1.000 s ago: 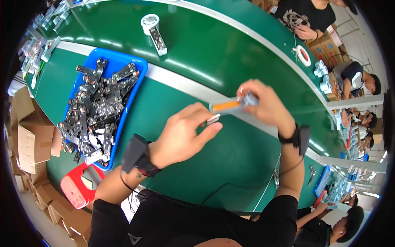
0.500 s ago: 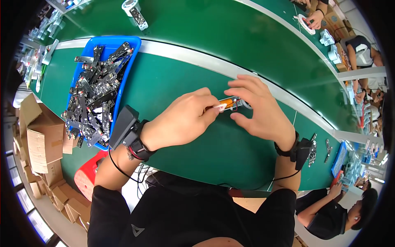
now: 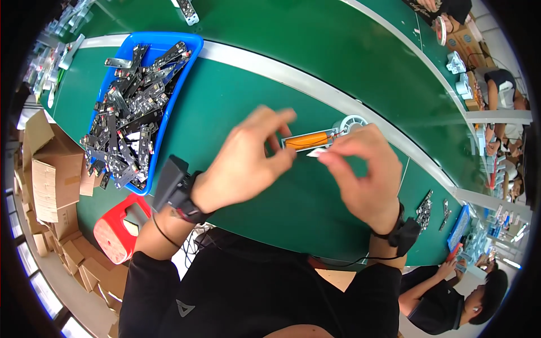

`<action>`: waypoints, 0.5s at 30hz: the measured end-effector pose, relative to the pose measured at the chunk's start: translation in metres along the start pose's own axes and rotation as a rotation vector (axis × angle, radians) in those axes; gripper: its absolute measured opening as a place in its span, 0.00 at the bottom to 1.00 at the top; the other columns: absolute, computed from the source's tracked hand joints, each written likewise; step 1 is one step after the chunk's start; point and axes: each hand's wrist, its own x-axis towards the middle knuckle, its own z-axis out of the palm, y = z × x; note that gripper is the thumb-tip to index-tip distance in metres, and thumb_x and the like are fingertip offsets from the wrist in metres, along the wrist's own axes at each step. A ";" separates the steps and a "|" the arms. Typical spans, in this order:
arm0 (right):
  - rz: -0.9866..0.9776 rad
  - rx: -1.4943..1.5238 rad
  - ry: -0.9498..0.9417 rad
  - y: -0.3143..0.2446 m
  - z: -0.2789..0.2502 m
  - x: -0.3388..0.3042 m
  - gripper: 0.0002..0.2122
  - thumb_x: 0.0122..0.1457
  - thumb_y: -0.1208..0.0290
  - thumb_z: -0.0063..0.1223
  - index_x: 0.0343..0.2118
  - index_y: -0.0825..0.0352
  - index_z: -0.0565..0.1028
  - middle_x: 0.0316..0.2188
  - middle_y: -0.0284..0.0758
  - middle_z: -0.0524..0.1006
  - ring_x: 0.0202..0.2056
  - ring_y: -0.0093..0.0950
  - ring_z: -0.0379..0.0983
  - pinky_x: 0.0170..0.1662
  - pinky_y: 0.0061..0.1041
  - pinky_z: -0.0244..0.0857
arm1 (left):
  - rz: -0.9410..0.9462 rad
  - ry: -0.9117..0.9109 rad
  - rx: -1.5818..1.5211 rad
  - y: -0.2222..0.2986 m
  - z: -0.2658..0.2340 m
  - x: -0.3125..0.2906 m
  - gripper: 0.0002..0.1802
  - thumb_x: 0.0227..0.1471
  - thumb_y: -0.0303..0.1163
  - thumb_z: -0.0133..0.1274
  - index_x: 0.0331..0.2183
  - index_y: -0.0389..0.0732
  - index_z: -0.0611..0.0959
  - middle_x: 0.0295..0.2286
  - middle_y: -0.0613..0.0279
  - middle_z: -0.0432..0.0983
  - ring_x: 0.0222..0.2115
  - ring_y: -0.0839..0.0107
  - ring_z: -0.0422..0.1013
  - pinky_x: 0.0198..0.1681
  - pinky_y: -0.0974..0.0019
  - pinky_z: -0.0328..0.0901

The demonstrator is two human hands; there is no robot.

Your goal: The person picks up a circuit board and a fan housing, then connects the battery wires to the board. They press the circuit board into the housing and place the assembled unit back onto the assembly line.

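A small handheld fan body (image 3: 288, 142) lies on the green table in front of me, with a long orange battery (image 3: 307, 140) and thin wires in its open housing. Its round grille (image 3: 354, 120) is at the right end, partly behind my fingers. My right hand (image 3: 366, 174) pinches a small white piece (image 3: 316, 152), like a bit of tape or backing paper, just over the housing's near edge. Beside the housing's left end hovers my left hand (image 3: 245, 155), slightly blurred, its fingers apart and nothing seen in them.
A blue tray (image 3: 197, 53) heaped with black circuit boards (image 3: 132, 107) stands at the left. More boards (image 3: 425, 211) lie at the right. Another fan body (image 3: 187, 11) sits across the metal rail. A red stool (image 3: 115, 231) and cardboard boxes (image 3: 53, 174) are lower left; co-workers sit at the right.
The white piece has passed from my left hand's pinch to my right hand's. My left fingers have opened and drawn back left, uncovering the battery and housing.
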 end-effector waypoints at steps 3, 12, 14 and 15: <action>0.630 0.351 -0.048 -0.010 0.001 0.007 0.15 0.54 0.80 0.65 0.43 0.65 0.73 0.27 0.33 0.79 0.22 0.25 0.69 0.30 0.24 0.63 | 0.276 0.126 0.206 -0.027 0.010 0.007 0.25 0.47 0.26 0.65 0.50 0.34 0.81 0.38 0.54 0.75 0.39 0.57 0.71 0.45 0.58 0.67; 0.664 0.178 -0.517 0.007 0.026 0.029 0.16 0.56 0.77 0.64 0.44 0.67 0.70 0.27 0.37 0.80 0.21 0.27 0.74 0.26 0.26 0.63 | 0.371 0.078 0.330 -0.061 0.022 0.010 0.23 0.41 0.26 0.70 0.42 0.37 0.85 0.36 0.61 0.76 0.37 0.59 0.70 0.44 0.59 0.65; 0.621 0.089 -0.526 0.009 0.032 0.028 0.16 0.55 0.76 0.65 0.43 0.67 0.70 0.29 0.37 0.81 0.22 0.31 0.75 0.26 0.29 0.65 | 0.375 0.083 0.321 -0.061 0.022 0.011 0.22 0.41 0.26 0.70 0.42 0.38 0.85 0.36 0.61 0.76 0.37 0.59 0.70 0.44 0.59 0.65; 0.601 0.045 -0.530 0.008 0.034 0.028 0.16 0.55 0.75 0.65 0.42 0.67 0.69 0.29 0.37 0.81 0.23 0.33 0.75 0.26 0.31 0.66 | 0.377 0.088 0.321 -0.060 0.022 0.011 0.22 0.41 0.26 0.70 0.42 0.38 0.85 0.36 0.61 0.76 0.37 0.59 0.70 0.43 0.59 0.65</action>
